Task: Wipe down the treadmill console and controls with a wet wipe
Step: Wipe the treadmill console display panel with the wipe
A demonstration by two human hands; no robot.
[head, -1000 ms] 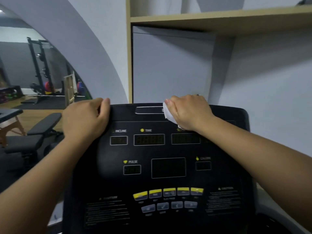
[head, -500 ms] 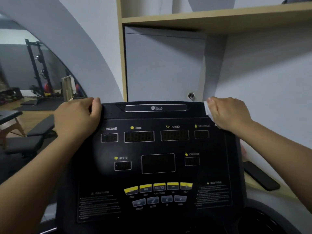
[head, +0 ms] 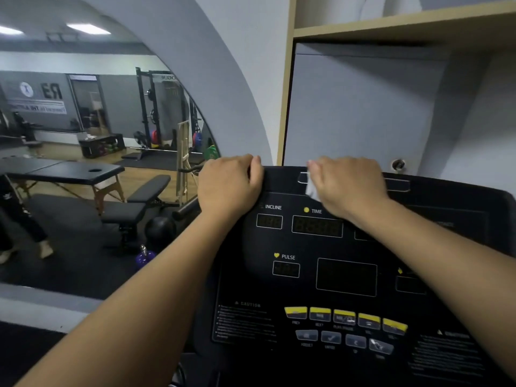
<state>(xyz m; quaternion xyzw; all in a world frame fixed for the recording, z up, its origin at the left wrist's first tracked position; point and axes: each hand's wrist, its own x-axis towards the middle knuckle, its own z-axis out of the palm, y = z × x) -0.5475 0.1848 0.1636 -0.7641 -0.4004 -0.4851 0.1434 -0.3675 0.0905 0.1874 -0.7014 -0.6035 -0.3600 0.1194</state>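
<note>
Wipe (head: 310, 190) back leftward on black console (head: 251, 277)

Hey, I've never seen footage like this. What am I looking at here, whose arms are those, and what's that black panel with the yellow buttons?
There is no robot here. A camera worn on a person's head looks forward and down, so the two bare arms are the wearer's own. The black panel is a treadmill console, with small displays marked incline, time and pulse, and a row of yellow buttons lower down. The left hand grips the console's top left edge. The right hand holds a white wet wipe against the top strip, to clean it. On the left is a mirror reflecting a gym, and above is a wooden shelf.
</note>
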